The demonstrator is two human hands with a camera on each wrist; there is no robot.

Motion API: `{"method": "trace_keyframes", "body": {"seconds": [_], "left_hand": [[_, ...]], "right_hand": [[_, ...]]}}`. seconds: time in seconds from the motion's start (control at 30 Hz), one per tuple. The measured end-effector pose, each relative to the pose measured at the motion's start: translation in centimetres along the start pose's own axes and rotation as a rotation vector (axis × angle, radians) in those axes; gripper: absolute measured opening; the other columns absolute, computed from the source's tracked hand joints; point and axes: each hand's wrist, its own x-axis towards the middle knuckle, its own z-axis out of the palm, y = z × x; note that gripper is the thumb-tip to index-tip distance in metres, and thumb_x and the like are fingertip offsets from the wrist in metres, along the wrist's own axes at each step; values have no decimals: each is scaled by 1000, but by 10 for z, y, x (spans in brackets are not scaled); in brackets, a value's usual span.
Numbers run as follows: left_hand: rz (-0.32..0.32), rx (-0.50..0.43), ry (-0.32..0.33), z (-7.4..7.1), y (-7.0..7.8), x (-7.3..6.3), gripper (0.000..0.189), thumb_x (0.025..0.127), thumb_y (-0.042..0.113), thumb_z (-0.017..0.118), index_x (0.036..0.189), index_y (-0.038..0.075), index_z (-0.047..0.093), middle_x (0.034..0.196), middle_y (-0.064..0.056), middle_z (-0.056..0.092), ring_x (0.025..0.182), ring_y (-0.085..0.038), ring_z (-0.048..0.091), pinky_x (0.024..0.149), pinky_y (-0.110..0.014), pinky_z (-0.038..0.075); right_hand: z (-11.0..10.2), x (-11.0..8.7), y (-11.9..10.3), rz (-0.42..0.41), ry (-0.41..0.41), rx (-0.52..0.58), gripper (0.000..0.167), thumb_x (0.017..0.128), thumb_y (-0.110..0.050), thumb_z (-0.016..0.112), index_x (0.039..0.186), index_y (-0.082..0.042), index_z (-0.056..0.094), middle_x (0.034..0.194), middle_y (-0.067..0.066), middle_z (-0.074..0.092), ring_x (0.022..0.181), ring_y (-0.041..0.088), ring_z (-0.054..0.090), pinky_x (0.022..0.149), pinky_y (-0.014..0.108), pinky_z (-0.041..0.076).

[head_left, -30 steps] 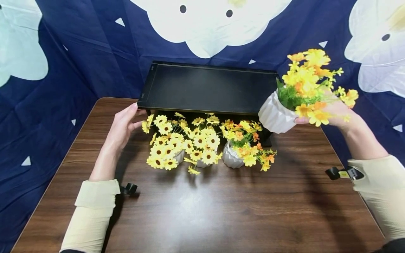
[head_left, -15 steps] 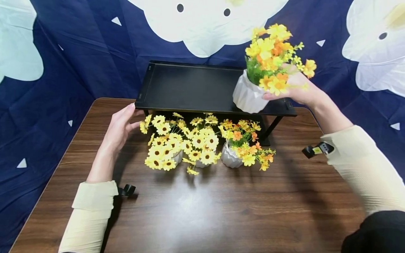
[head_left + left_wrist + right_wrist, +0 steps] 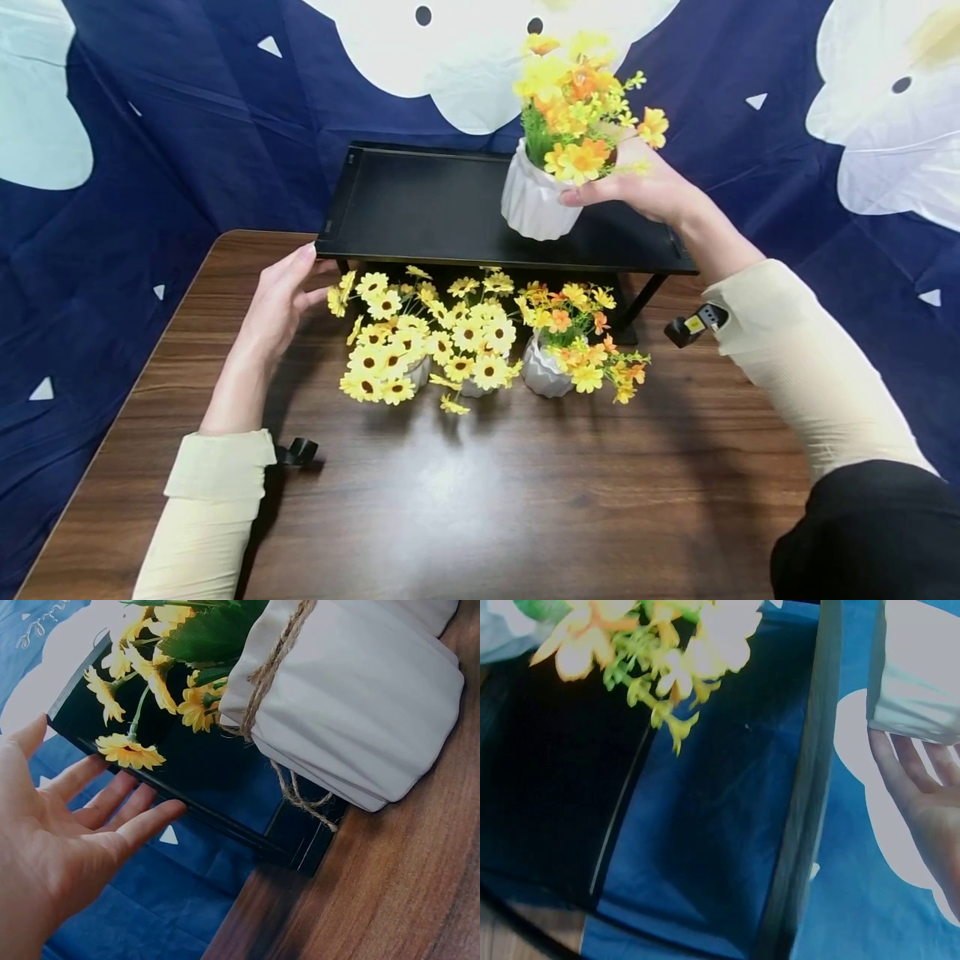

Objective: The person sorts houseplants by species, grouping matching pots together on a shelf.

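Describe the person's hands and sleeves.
The left hand and right hand wear no gloves. The left sleeve and right sleeve are pale cream. A small black device juts from each cuff, the right one bearing yellow. Black fabric covers the upper right arm.

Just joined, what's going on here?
A person's right hand is holding a white pot of yellow and orange flowers above the top of a black shelf; it isn't set down yet. The left hand is at the shelf's front left corner. Three more flowerpots stand on the wooden table in front: the left pot and middle pot with dark-centred yellow flowers, the right pot with yellow and orange ones.
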Motion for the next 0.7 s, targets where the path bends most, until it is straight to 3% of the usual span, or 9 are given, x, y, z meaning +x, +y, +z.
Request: {"method": "trace_keyframes", "body": {"seconds": [0.27,0.5,0.7], "left_hand": [[4,-8,2,-1,1,-1,23,106,30,57,124,22,69,121,10,71,115,-10,63,84,-19,59],[8,6,-7,1,0,-2,25,107,30,56,127,21,68,123,10,70,116,-10,63,85,-20,59],[4,7,3,2,1,-4,24,106,31,57,126,22,68,122,10,70,116,-11,62,85,-20,59]], "right_hand": [[21,28,-4,20,-57,-46,90,80,-19,88,155,-20,40,153,0,53,133,9,50,121,32,36],[41,47,-5,7,-100,34,77,81,-16,86,149,-14,51,149,3,58,129,13,56,117,33,41],[55,55,-5,-13,-145,84,85,81,-14,85,155,-15,42,148,4,58,130,14,57,118,34,42]]}}
